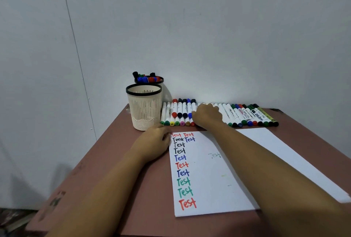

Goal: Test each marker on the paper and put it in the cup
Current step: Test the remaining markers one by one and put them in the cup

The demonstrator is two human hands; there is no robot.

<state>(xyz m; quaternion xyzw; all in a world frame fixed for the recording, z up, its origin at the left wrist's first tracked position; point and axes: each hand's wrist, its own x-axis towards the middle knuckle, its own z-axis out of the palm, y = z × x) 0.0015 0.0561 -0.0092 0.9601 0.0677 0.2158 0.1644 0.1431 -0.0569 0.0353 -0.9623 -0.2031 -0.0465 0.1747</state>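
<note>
At twelve o'clock on the table, markers (245, 117): lay side by side in a long row against the wall (190, 27), caps toward the person; the middle of the row was hidden under the right hand.
Right hand (208, 116): lay knuckles-up over the row at about one o'clock from the paper's top; its fingertips were out of sight behind it, so a grasp could not be told.
Left hand (152, 144): relaxed, palm down at the paper's ten o'clock corner, fingertips touching the edge, holding nothing.
Paper (205, 176): carried a column of coloured "Test" words down its left side; the right forearm crossed and covered part of it.
Second sheet (284, 151): lay at three o'clock, cut off by the frame.
Rear cup (161, 82): at eleven o'clock, held capped markers, mostly hidden behind the front cup (144, 111).
Table (133, 189): bare brown surface showed at nine o'clock; its left edge dropped away there.
</note>
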